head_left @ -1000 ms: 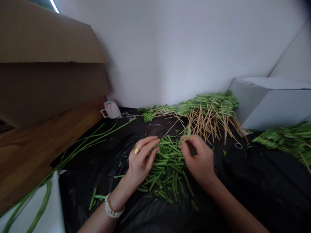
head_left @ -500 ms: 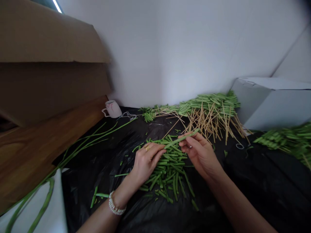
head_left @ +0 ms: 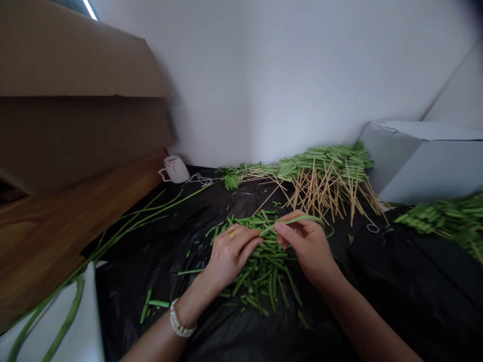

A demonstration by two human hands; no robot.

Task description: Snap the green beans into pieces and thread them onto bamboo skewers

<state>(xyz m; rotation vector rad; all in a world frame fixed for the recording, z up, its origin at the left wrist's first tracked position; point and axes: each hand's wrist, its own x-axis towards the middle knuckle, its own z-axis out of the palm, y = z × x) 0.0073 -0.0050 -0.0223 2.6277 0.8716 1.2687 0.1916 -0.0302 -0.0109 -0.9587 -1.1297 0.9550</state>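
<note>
A long green bean (head_left: 302,219) runs between my two hands, above a pile of short cut bean pieces (head_left: 269,271) on black plastic. My left hand (head_left: 232,251), with a gold ring and a beaded bracelet, pinches its left end between thumb and fingers. With thumb and fingertips my right hand (head_left: 307,246) grips the bean a little further along, and the rest of it passes over those fingers and droops at the right. Several loose pieces (head_left: 146,305) lie left of my left wrist.
Skewered bean bundles (head_left: 328,158) with bare sticks lie against the wall, more beans (head_left: 449,216) at the right. A mug (head_left: 175,170) stands at the back left, below a cardboard box (head_left: 83,136). Long beans (head_left: 113,239) stretch along the left. A white box (head_left: 433,161) is at the right.
My right hand has moved slightly down and its grip is closer to my left hand. More of the bean now extends to the right, curving over my right fingers.
</note>
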